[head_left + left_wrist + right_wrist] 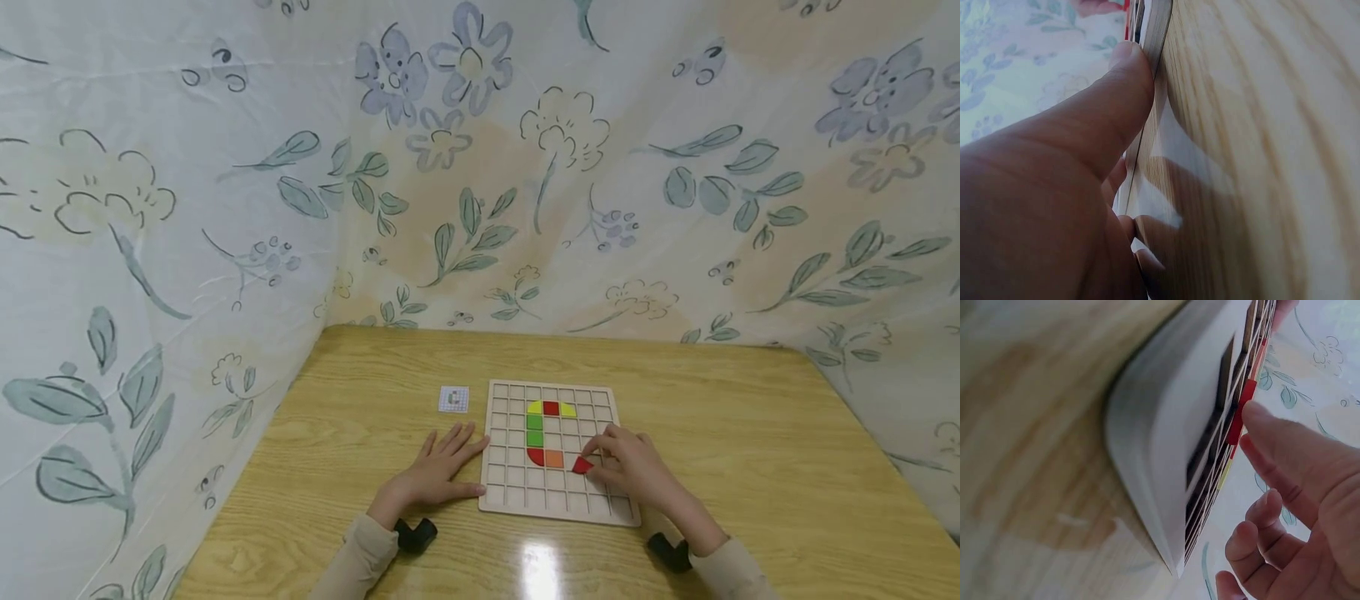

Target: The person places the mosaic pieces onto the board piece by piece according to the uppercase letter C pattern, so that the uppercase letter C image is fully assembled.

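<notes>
A wooden grid board (485,475) lies on the table. In its cells sit two yellow rounded pieces, a red square (552,408), two green squares (535,430), a red rounded piece (536,456) and an orange square (554,459), forming a C-like curve. My right hand (633,468) pinches another red quarter-circle piece (582,465) between thumb and index finger, over the cells right of the orange square. The right wrist view shows the thumb against this red piece (1241,415). My left hand (442,471) rests spread on the table, thumb (1125,84) at the board's left edge.
A small card (453,399) with a printed grid and a C-like figure lies left of the board. Black wrist devices (416,536) sit at both wrists. A floral cloth (480,208) hangs behind and beside the wooden table (750,433).
</notes>
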`<state>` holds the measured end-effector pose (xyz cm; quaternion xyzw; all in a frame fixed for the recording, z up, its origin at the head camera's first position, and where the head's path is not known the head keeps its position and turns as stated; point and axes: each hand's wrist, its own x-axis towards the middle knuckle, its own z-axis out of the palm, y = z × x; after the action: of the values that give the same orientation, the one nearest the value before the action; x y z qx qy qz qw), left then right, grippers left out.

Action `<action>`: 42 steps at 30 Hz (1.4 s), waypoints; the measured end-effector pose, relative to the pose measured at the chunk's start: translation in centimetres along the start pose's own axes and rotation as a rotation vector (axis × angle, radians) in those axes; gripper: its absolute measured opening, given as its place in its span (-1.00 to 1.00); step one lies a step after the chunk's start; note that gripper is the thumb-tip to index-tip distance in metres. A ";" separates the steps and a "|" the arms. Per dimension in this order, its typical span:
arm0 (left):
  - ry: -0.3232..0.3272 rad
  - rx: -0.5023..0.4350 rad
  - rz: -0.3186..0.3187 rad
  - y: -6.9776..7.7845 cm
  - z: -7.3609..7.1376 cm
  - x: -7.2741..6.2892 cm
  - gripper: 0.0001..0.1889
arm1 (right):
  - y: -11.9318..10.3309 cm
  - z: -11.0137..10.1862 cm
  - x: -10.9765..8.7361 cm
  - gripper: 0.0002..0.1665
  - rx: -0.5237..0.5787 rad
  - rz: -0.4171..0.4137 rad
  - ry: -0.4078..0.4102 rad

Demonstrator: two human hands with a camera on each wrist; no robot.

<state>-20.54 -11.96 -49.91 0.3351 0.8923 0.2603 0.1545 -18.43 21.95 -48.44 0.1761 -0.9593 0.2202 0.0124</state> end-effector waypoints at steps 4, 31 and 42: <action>-0.004 0.013 -0.018 -0.2 0.2 0.1 -0.23 | -0.2 0.0 0.3 -0.84 -0.006 0.022 -0.001; -0.008 0.015 -0.004 -0.1 0.1 -0.1 -0.23 | -0.3 0.7 1.5 -0.86 -0.012 -0.097 0.018; 0.004 0.057 -0.037 0.1 0.6 -0.3 -0.23 | 1.2 0.2 0.8 -0.76 -0.015 -0.027 0.043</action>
<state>-20.03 -11.84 -50.36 0.3223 0.9056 0.2326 0.1478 -19.56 22.61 -48.99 0.1844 -0.9580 0.2165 0.0374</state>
